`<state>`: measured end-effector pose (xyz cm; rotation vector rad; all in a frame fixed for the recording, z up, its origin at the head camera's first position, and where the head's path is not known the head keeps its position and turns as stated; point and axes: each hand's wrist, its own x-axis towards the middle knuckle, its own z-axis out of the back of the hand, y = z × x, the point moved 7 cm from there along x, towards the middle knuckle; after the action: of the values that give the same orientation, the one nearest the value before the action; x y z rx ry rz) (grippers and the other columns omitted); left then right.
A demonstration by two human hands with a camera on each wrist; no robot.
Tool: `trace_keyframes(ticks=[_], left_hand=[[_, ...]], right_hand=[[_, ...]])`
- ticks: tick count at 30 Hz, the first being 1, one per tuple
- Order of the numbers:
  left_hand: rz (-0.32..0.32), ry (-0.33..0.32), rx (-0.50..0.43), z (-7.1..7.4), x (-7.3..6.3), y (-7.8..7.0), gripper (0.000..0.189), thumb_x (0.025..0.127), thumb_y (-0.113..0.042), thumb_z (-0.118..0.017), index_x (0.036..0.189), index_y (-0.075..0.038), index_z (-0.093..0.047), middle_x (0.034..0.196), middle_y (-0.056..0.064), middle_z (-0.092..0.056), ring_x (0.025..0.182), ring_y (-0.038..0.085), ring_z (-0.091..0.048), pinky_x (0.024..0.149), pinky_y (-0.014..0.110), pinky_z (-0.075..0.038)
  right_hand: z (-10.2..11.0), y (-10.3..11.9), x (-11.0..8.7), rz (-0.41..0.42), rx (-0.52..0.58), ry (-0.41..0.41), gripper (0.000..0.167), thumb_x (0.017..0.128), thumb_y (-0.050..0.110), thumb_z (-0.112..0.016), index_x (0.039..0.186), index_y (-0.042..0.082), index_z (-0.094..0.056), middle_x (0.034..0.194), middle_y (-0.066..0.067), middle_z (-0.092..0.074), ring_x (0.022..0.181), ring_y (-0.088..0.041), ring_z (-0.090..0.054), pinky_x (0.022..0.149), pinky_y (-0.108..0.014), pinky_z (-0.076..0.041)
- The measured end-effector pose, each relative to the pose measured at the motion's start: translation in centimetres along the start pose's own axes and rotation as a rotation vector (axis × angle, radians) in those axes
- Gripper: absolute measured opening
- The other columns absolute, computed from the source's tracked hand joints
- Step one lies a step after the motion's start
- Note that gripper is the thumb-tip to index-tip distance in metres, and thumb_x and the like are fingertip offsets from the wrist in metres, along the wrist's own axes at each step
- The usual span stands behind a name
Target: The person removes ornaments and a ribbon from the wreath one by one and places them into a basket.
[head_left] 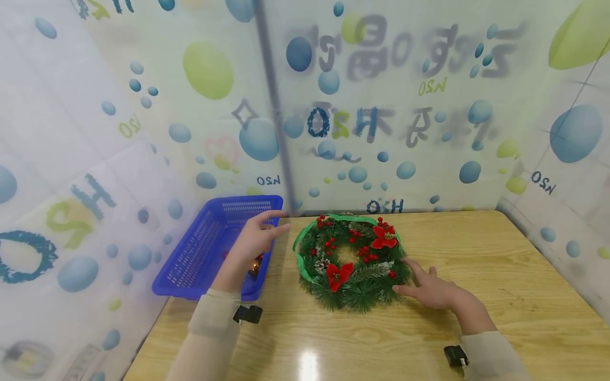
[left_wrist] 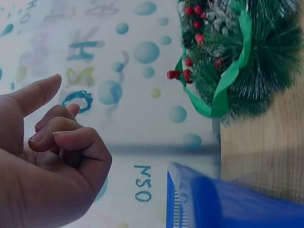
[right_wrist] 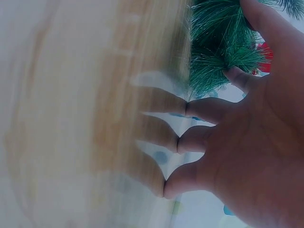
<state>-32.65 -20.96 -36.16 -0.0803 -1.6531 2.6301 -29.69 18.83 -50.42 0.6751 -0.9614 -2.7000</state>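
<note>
A green Christmas wreath (head_left: 362,296) lies on the table, trimmed with red poinsettias (head_left: 339,276), berries, a pinecone (head_left: 322,265) and frosted sprigs. A loose green ribbon (head_left: 299,254) runs along its left and far edge. My right hand (head_left: 431,290) is at the wreath's right side; thumb and index finger touch its needles, while the other fingertips rest on the tabletop in the right wrist view. Above the basket's right rim hovers my left hand (head_left: 252,241), with nothing seen in it. The left wrist view shows this left hand (left_wrist: 57,156) with some fingers loosely bent.
A blue plastic basket (head_left: 190,251) stands at the table's left side, with small shiny ornaments (head_left: 254,269) inside, partly behind my left forearm. The wooden table (head_left: 476,243) meets a printed curtain (head_left: 400,132) at its far edge. Curtains also hang at both sides.
</note>
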Motion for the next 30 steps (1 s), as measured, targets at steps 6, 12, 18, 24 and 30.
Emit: trace_keyframes(ticks=[6, 12, 18, 24, 30], left_hand=[[-0.028, 0.030, -0.049, -1.7, -0.7, -0.6, 0.045, 0.103, -0.033, -0.072, 0.147, -0.026, -0.062, 0.061, -0.007, -0.038, 0.050, 0.011, -0.030, 0.054, 0.032, -0.035], [-0.065, 0.051, -0.144, -3.3, -1.1, -0.9, 0.043, 0.105, -0.027, -0.071, 0.147, -0.023, -0.063, 0.060, -0.008, -0.031, 0.053, 0.012, -0.034, 0.060, 0.031, -0.039], [-0.039, 0.052, -0.174, -4.6, -1.1, 0.3, 0.043, 0.103, -0.027, -0.073, 0.146, -0.025, -0.064, 0.061, -0.007, -0.037, 0.054, 0.014, -0.037, 0.062, 0.032, -0.040], [0.009, 0.043, -0.223, -5.5, -1.3, 1.7, 0.043, 0.103, -0.029, -0.073, 0.145, -0.027, -0.064, 0.062, -0.007, -0.040, 0.055, 0.014, -0.039, 0.062, 0.031, -0.041], [0.043, 0.053, -0.268, -6.2, -1.5, 3.0, 0.043, 0.103, -0.028, -0.073, 0.145, -0.025, -0.063, 0.061, -0.008, -0.034, 0.053, 0.012, -0.033, 0.061, 0.029, -0.039]], right_hand=[[0.0, 0.0, 0.0, 0.001, 0.003, 0.002, 0.104, 0.100, 0.066, -0.062, 0.171, 0.017, -0.005, 0.172, -0.037, -0.011, 0.152, -0.068, 0.020, 0.099, -0.097, 0.008], [0.0, 0.1, -0.1, 0.003, 0.011, 0.009, 0.103, 0.100, 0.066, -0.061, 0.172, 0.017, -0.005, 0.172, -0.037, -0.008, 0.152, -0.067, 0.021, 0.099, -0.097, 0.008], [-0.1, -0.1, 0.0, 0.004, 0.005, 0.008, 0.103, 0.100, 0.067, -0.061, 0.172, 0.018, -0.005, 0.173, -0.036, -0.005, 0.152, -0.067, 0.020, 0.100, -0.097, 0.006], [-0.1, -0.1, 0.1, 0.006, 0.014, 0.003, 0.102, 0.100, 0.067, -0.061, 0.172, 0.020, -0.005, 0.174, -0.035, 0.001, 0.152, -0.067, 0.022, 0.099, -0.097, 0.007], [-0.1, -0.1, 0.0, 0.005, 0.005, -0.001, 0.102, 0.100, 0.067, -0.061, 0.172, 0.020, -0.005, 0.174, -0.035, -0.001, 0.152, -0.067, 0.020, 0.099, -0.097, 0.007]])
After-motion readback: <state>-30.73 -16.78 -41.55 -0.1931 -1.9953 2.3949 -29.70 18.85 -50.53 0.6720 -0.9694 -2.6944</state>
